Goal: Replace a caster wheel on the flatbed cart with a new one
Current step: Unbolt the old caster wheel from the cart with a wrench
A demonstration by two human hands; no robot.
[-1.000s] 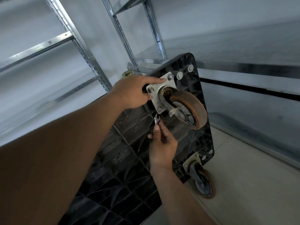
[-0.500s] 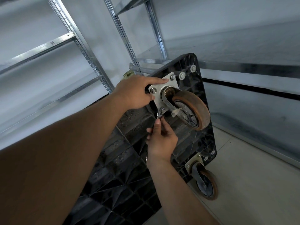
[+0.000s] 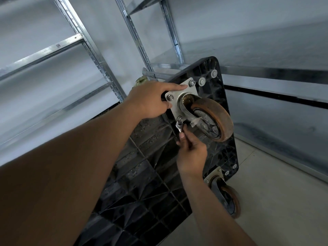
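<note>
Head view showed the caster wheel (image 3: 212,118) bolted at the tipped flatbed cart (image 3: 142,183)'s one o'clock corner; your right hand (image 3: 190,153) pinched a wrench (image 3: 179,127) below its lower nut (image 3: 180,119), while your left hand (image 3: 150,100) pressed flat, apparently steadying the mounting plate (image 3: 175,98).

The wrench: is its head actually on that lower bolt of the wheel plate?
Touching. The head view shows the wrench, held by the right hand, with its open end against the lower bolt, no gap visible.
</note>
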